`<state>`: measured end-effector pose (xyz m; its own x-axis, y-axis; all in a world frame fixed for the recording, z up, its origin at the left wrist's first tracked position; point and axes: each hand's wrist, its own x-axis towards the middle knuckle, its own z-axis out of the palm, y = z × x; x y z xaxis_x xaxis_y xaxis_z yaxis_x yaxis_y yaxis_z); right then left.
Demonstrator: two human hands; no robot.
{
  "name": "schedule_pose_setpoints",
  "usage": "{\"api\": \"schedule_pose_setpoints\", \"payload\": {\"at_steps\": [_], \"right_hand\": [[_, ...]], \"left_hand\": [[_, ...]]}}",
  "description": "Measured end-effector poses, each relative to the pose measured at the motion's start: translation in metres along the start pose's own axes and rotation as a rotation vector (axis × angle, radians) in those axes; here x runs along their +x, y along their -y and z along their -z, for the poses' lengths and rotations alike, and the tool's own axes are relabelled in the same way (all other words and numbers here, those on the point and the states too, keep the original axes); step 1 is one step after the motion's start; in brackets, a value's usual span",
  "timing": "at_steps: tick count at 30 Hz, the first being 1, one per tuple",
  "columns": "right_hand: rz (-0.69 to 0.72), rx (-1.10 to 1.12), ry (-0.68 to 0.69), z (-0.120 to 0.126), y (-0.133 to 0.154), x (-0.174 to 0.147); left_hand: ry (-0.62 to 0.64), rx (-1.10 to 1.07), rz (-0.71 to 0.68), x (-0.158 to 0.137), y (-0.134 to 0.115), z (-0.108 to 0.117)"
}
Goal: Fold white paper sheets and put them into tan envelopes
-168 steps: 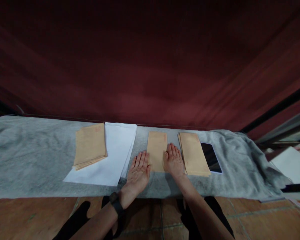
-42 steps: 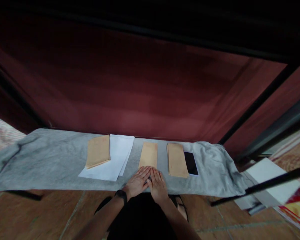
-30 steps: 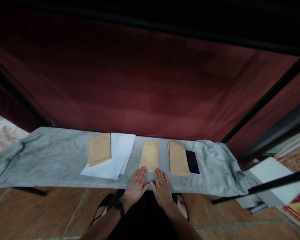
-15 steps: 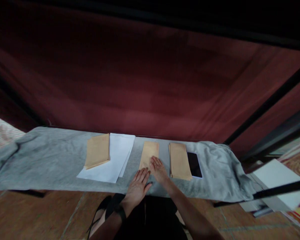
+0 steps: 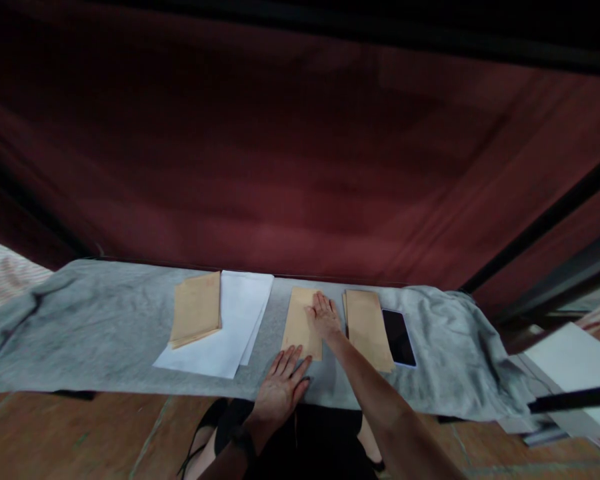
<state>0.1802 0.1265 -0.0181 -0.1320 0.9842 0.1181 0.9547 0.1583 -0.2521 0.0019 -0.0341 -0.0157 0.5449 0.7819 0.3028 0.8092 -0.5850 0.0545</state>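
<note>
A single brown envelope lies flat on the grey cloth in front of me. My right hand rests on its upper right part, palm down with the fingers stretched out. My left hand is spread open at the near end, its fingertips touching the envelope's lower edge. Just right of it is a stack of brown envelopes. To the left, another small pile of brown envelopes lies partly over white paper sheets. Neither hand grips anything.
The grey cloth covers a long narrow bench against a dark red panel. A phone lies right of the envelope stack. Black metal bars and a white board stand at the right. Tiled floor shows below.
My right hand has slid up the envelope, away from me and to the right. The left hand has stayed near the lower edge. The view has shifted slightly.
</note>
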Motion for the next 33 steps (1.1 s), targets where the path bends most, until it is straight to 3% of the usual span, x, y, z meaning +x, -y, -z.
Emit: {"api": "schedule_pose_setpoints", "payload": {"at_steps": [7, 22, 28, 33], "right_hand": [[0.013, -0.012, 0.009, 0.005, 0.003, -0.026], [0.282, 0.042, -0.134, 0.014, 0.018, -0.173], [0.259, 0.091, -0.163, 0.018, 0.018, -0.182], [0.229, 0.133, -0.182, 0.011, 0.019, -0.179]], "left_hand": [[-0.007, -0.035, 0.011, 0.001, -0.001, 0.002], [0.003, -0.061, 0.022, 0.002, -0.001, 0.004], [0.053, -0.127, 0.079, 0.022, 0.003, -0.004], [0.091, -0.154, 0.07, 0.066, 0.008, -0.024]]}}
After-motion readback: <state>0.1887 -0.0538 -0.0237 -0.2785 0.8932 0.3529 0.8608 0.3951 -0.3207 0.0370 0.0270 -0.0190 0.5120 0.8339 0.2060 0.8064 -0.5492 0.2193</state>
